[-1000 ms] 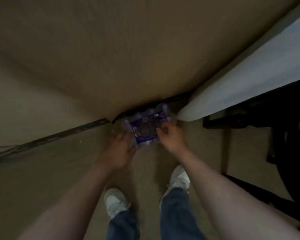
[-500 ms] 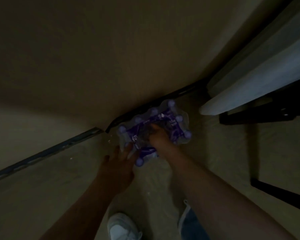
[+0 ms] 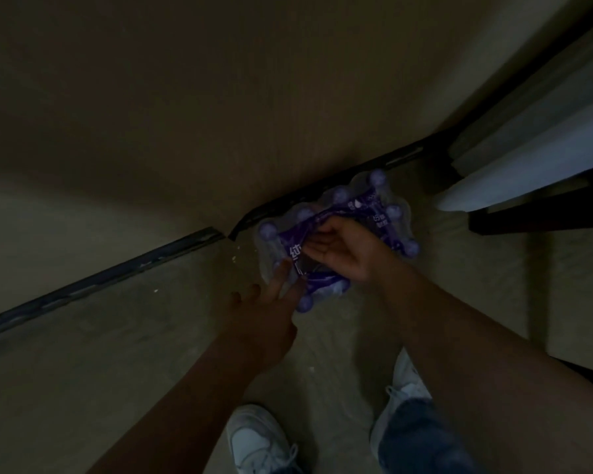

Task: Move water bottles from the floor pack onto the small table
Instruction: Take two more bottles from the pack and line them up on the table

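A shrink-wrapped pack of water bottles (image 3: pixel 387 206) with a purple label and pale purple caps stands on the floor against the wall. My right hand (image 3: pixel 343 251) lies on top of the pack, palm up, its fingers curled into the purple plastic wrap. My left hand (image 3: pixel 267 302) rests at the pack's near left edge with fingers spread, the fingertips touching the wrap. The scene is dim and the single bottles are hard to make out.
A tan wall (image 3: pixel 220 97) rises behind the pack, with a dark baseboard (image 3: pixel 100 278) along the floor. A white tabletop edge (image 3: pixel 528 165) on a dark frame juts in at the right. My white shoes (image 3: pixel 254 439) stand on the beige floor.
The view has closed in on the pack. My right hand has turned palm up and dug into the wrap on top; my left hand has stayed at the pack's near left edge.
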A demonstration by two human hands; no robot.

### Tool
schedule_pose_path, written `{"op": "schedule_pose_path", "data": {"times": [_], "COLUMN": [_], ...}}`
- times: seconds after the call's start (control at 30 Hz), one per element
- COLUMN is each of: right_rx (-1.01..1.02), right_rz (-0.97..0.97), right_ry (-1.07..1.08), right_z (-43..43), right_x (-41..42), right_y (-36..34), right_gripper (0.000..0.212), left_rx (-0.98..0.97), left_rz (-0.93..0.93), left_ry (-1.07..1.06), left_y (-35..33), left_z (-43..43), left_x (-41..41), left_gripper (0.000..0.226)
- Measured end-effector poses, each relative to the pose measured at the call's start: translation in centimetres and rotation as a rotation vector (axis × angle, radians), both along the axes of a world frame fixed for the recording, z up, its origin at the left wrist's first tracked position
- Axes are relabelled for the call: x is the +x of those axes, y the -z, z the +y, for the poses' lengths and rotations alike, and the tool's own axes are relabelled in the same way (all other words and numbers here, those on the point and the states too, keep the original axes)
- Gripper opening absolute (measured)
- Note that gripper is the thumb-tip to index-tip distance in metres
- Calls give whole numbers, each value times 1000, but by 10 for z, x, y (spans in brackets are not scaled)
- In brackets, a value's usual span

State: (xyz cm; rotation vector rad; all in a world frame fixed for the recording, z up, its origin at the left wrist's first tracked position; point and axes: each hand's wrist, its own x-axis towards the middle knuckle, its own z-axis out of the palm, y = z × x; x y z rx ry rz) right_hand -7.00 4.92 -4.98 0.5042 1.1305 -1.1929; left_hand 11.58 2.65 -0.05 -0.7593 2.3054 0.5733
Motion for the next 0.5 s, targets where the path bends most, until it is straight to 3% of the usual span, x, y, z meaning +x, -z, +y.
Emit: {"op": "schedule_pose_path", "data": {"times": [0.2,0.3,0.4,0.5], "right_rx": [56,140,175,183], "right_rz": [128,202,282,292], "right_ry": [-199,-315,-513,-609], "right_z": [2,-2,2,3], "right_x": [-3,-6,-17,-22], "right_y": [-11,-20,-25,-30], "right_gripper": [22,24,30,33], "left_rx": [-53,-18,-174,-182], "left_rz": [282,306,243,180], "left_ry": [-160,-319,-165,-49], "left_y": [3,9,16,25], "left_z": [-5,-15,-18,-18], "left_x": [-28,-45,-61,-74], "left_gripper": [50,56,48,34]}}
